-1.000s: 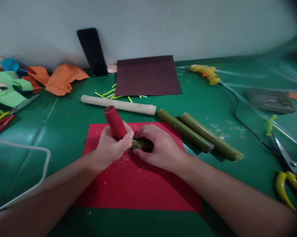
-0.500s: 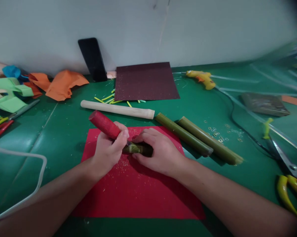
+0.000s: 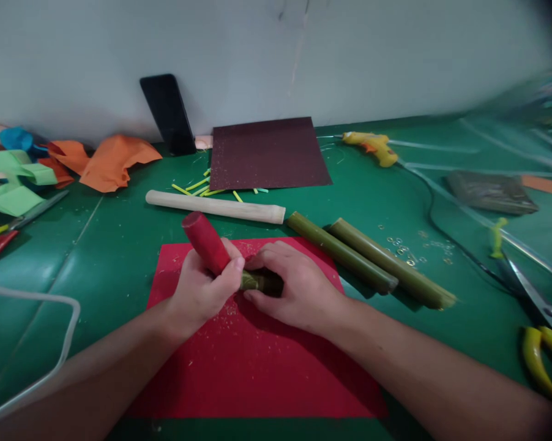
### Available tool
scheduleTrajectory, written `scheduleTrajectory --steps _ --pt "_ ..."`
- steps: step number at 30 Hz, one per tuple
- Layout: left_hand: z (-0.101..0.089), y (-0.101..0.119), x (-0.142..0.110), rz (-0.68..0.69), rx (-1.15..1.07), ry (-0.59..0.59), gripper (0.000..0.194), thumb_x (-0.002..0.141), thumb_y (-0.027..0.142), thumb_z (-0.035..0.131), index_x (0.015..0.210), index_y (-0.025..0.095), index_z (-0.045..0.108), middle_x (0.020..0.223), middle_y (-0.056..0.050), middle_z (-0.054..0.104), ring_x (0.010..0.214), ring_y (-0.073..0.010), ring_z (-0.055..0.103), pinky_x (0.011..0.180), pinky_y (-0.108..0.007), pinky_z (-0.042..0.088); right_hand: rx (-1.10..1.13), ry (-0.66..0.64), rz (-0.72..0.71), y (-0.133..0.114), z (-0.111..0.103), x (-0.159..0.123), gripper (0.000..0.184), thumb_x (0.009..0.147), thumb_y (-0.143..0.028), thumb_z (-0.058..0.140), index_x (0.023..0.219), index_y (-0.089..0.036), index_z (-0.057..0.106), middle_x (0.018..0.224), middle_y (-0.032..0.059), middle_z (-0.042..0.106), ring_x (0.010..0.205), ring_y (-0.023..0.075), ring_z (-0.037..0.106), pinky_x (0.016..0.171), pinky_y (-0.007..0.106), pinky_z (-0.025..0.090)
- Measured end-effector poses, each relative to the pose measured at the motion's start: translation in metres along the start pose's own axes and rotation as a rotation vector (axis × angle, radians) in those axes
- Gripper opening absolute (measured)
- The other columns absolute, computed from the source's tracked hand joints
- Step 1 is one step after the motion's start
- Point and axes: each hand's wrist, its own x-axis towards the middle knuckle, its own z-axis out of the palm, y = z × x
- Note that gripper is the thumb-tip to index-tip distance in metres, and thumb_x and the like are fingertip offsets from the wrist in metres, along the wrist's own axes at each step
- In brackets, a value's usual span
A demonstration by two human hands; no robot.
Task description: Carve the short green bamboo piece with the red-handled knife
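My left hand (image 3: pixel 207 288) is closed around a carving tool with a thick red handle (image 3: pixel 205 242), tilted up to the left. The tool's working end is hidden behind my fingers, down at a short green bamboo piece (image 3: pixel 253 280). Pale cut marks show on the bamboo's skin beside my left thumb. From the right, my right hand (image 3: pixel 298 285) curls over the same piece, thumb on the near side and fingers on the far side. Under both hands lies a red sheet (image 3: pixel 257 367) sprinkled with fine shavings.
Beyond the sheet lie a peeled bamboo stick (image 3: pixel 216 207) and two green bamboo lengths (image 3: pixel 349 257). Further back are a dark brown sheet (image 3: pixel 271 153), a yellow glue gun (image 3: pixel 372 147) and a leaning phone (image 3: pixel 168 116). Yellow-handled scissors (image 3: pixel 540 349) are right; orange paper (image 3: pixel 117 162) is left.
The red handle tipped lower toward the left, then came back up and right. My left hand shifted along with it over the bamboo. My right hand keeps its hold.
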Motion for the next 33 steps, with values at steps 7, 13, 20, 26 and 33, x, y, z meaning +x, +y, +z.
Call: scheduleTrajectory --steps 7,13,20,26,33 --pt "0.0027 0.0062 -0.0011 -0.037 0.077 -0.047 0.028 0.077 0.014 0.069 0.059 0.017 0.049 0.057 0.006 0.051 0.053 -0.0048 0.049 0.052 -0.014 0.044 -0.001 -0.003 0.007 0.0007 0.0016 0.0006 0.018 0.076 -0.019 0.070 0.093 -0.014 0.069 0.088 0.0060 0.069 0.082 0.0192 0.060 0.073 0.032 0.046" --pt "0.0028 0.0023 0.0008 -0.100 0.057 0.108 0.021 0.083 0.017 0.065 0.064 0.018 0.056 0.061 0.005 0.055 0.057 -0.0062 0.051 0.056 -0.015 0.047 -0.026 0.007 0.013 -0.0012 0.0004 -0.0002 0.023 0.076 -0.021 0.073 0.097 -0.012 0.071 0.091 0.0087 0.072 0.087 0.0216 0.063 0.077 0.034 0.049" --pt "0.0029 0.0001 0.0035 -0.214 -0.035 0.164 0.026 0.087 0.023 0.062 0.063 0.018 0.053 0.059 0.004 0.051 0.051 -0.0063 0.043 0.048 -0.017 0.041 -0.017 0.013 0.013 -0.0013 0.0015 0.0006 0.022 0.075 -0.021 0.073 0.095 -0.011 0.072 0.092 0.0095 0.073 0.089 0.0229 0.064 0.079 0.035 0.051" --pt "0.0008 0.0030 0.0006 -0.164 -0.021 0.007 0.030 0.087 0.020 0.059 0.059 0.018 0.049 0.054 0.005 0.046 0.048 -0.0050 0.040 0.049 -0.016 0.040 -0.002 0.005 0.002 -0.0003 0.0020 0.0002 0.021 0.075 -0.019 0.073 0.095 -0.012 0.071 0.089 0.0074 0.071 0.084 0.0201 0.061 0.075 0.033 0.048" --pt "0.0040 0.0087 0.0009 -0.149 0.098 0.025 0.027 0.082 0.017 0.060 0.058 0.019 0.049 0.050 0.007 0.045 0.045 -0.0052 0.039 0.044 -0.018 0.036 -0.012 0.000 0.013 -0.0008 0.0018 -0.0003 0.019 0.075 -0.020 0.072 0.093 -0.013 0.069 0.087 0.0062 0.069 0.081 0.0187 0.058 0.071 0.031 0.046"
